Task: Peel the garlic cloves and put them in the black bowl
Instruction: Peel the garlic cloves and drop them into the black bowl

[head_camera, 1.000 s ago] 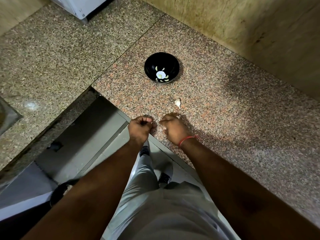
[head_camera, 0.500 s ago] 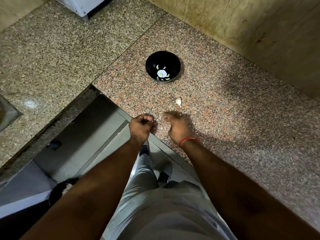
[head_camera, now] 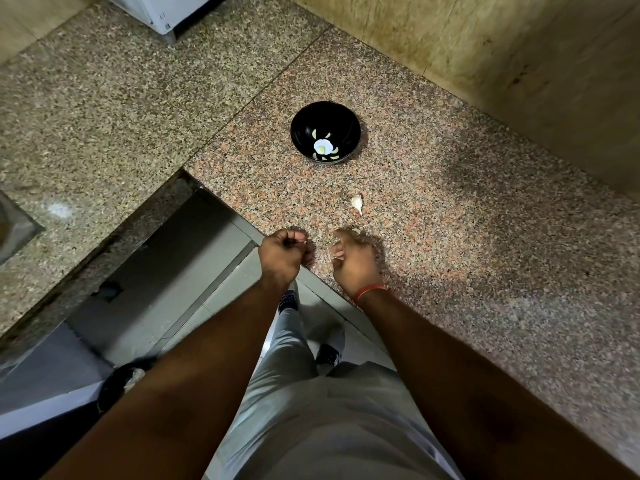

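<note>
The black bowl (head_camera: 304, 121) stands on the pink granite counter (head_camera: 450, 237) and has several peeled garlic cloves (head_camera: 322, 147) in its bottom. One unpeeled garlic clove (head_camera: 356, 203) lies on the counter between the bowl and my hands. At the counter's front edge my right hand (head_camera: 353, 259) has its fingers curled and pinches a pale garlic clove (head_camera: 355, 231) at the fingertips. Just to its left, apart from it, my left hand (head_camera: 282, 252) is curled into a fist, with a small pale sliver of garlic skin (head_camera: 303, 241) at its fingertips.
A grey speckled counter (head_camera: 104, 116) joins on the left, with a sink corner (head_camera: 14, 230) at the far left. The base of a white appliance (head_camera: 162, 12) stands at the back. A tan wall (head_camera: 485, 46) rises behind the bowl. Below the edge, a dark bin (head_camera: 117, 382) sits on the floor.
My hands were almost touching at the fingertips. The right hand has drawn away to the right, leaving a gap. The bowl and the loose clove have not moved.
</note>
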Tool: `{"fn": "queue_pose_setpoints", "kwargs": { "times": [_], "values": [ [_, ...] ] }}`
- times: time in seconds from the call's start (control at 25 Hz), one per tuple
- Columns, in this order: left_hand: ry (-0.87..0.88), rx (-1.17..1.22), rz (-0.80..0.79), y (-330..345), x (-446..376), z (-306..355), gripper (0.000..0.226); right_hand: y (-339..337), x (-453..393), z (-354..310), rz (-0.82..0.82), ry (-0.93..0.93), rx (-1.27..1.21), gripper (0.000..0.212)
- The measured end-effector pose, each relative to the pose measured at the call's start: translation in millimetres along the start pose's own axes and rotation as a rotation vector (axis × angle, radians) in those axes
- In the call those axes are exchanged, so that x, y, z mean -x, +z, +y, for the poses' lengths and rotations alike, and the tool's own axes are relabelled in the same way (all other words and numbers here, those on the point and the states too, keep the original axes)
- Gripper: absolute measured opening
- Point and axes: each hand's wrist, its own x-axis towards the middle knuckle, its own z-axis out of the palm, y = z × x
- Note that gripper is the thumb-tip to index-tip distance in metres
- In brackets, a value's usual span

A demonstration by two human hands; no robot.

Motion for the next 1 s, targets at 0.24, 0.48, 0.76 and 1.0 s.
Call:
{"fn": "queue_pose_setpoints", "kwargs": {
  "times": [0.24, 0.48, 0.76, 1.0],
  "values": [
    [0.008, 0.000, -0.001, -2, -4, -3, 0.023, 13, -3, -12, 0.014, 0.039, 0.036, 0.070],
    [0.003, 0.005, -0.006, -3, -7, -5, 0.022, 18, -4, -15, 0.007, -0.035, 0.154, 0.064],
    [-0.012, 0.006, -0.006, -3, -10, -8, 0.025, 8, -8, -15, -0.005, -0.157, 0.218, 0.040],
    [0.014, -0.017, -0.012, -4, -9, -11, 0.017, 10, -9, -14, 0.022, -0.173, 0.218, 0.034]
  ]
}}
